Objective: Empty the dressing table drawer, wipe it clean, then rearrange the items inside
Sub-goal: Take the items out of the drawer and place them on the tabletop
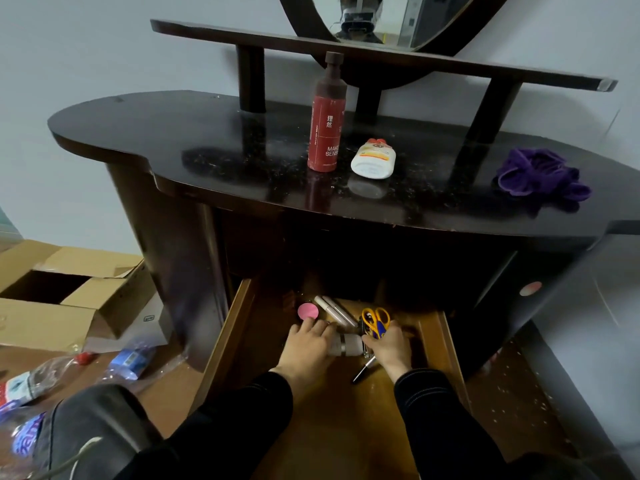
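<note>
The wooden drawer (pixel 235 327) is pulled out below the dark dressing table (pixel 180 143). Inside lie a pink round compact (pixel 308 311), two pale tubes (pixel 335 310), a silver jar (pixel 344 344), a black pen (pixel 363 370) and yellow-handled scissors (pixel 375 318). My left hand (pixel 306 344) rests over the jar's left side, fingers curled around it. My right hand (pixel 389 346) grips the scissors together with small dark items. On the tabletop stand a red bottle (pixel 327 129) and a white tube (pixel 374 159), with a purple cloth (pixel 540 176) at the right.
An open cardboard box (pixel 69 289) and plastic bottles (pixel 45 375) lie on the floor at the left. A mirror (pixel 391 19) and a narrow shelf (pixel 381 53) rise behind the tabletop. A wall stands behind the dresser.
</note>
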### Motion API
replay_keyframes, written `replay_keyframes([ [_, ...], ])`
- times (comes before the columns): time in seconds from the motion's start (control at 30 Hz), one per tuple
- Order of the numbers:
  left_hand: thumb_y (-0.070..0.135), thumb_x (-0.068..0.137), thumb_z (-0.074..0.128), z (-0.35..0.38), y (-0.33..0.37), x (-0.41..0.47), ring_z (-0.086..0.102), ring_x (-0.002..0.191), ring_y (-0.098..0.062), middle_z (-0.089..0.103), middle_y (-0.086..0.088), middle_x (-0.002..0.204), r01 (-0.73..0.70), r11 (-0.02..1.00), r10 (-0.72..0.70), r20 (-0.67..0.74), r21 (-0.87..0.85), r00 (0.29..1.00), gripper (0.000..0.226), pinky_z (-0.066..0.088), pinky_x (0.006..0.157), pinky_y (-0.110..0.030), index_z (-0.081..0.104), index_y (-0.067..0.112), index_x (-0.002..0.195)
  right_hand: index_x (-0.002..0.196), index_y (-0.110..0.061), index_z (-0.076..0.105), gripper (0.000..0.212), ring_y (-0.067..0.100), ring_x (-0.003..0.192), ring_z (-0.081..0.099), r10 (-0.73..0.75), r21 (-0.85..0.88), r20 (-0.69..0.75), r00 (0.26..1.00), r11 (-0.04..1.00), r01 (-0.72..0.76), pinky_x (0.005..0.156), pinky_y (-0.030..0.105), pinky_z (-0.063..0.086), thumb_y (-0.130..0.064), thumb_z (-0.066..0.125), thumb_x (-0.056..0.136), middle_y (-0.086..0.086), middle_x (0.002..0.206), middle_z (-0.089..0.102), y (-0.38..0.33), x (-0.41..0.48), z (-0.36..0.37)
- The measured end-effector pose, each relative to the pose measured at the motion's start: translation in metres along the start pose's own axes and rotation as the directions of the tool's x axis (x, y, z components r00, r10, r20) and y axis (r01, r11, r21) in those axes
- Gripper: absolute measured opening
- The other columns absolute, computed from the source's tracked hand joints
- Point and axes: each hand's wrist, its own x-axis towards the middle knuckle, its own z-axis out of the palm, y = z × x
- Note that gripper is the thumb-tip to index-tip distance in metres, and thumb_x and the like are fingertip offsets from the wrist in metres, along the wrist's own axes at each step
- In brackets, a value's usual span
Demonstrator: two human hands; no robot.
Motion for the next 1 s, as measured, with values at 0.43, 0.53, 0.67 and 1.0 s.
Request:
replay_keyframes([
  [0.43, 0.030, 0.098, 0.042, -0.018, 0.004, -0.012, 0.055, 0.113, -0.024, 0.057, -0.005, 0.131, 0.203, 0.938, -0.150, 0.199, -0.281, 0.968, 0.036, 0.050, 0.092, -0.036, 0.056, 0.017, 0.129, 0.072, -0.012, 0.045, 0.028, 0.016, 0.047, 0.038, 0.007, 0.005, 0.219, 0.976, 1.000, -0.008, 0.048, 0.025, 0.035, -0.006, 0.069, 0.085, 0.001, 0.059, 0.042, -0.004, -0.015, -0.027],
  [0.53, 0.039, 0.095, 0.054, -0.045, -0.001, -0.025, 0.063, 0.077, -0.012, 0.068, -0.002, 0.096, 0.304, 0.792, -0.170, 0.287, -0.529, 0.943, 0.024, 0.047, 0.060, -0.021, 0.061, 0.016, 0.099, 0.080, -0.009, 0.047, 0.026, 0.011, 0.044, 0.031, 0.020, 0.274, 0.399, 0.917, 0.952, -0.140, 0.043, 0.024, 0.029, -0.006, 0.071, 0.088, -0.002, 0.058, 0.037, -0.003, -0.040, -0.055],
  [0.67, 0.037, 0.088, 0.070, -0.088, -0.009, -0.062, 0.057, 0.047, 0.004, 0.064, 0.002, 0.074, 0.252, 0.639, -0.067, 0.274, -0.727, 0.959, 0.024, 0.041, 0.043, -0.012, 0.061, 0.015, 0.086, 0.080, -0.009, 0.053, 0.027, 0.005, 0.038, 0.032, 0.008, 0.427, 0.547, 0.837, 0.857, -0.288, 0.036, 0.017, 0.028, -0.014, 0.079, 0.086, -0.006, 0.050, 0.043, -0.009, -0.097, -0.096],
  [1.0, 0.042, 0.085, 0.073, -0.258, -0.013, -0.104, 0.071, 0.067, -0.013, 0.076, -0.005, 0.086, -0.099, 0.355, -0.148, -0.161, -0.929, 0.976, 0.022, 0.052, 0.049, -0.025, 0.077, 0.021, 0.091, 0.083, -0.005, 0.061, 0.029, 0.005, 0.037, 0.028, -0.412, 0.733, 0.422, 0.808, 0.680, -0.036, 0.028, 0.014, 0.025, -0.020, 0.084, 0.073, 0.002, 0.055, 0.038, -0.107, -0.195, -0.227],
])
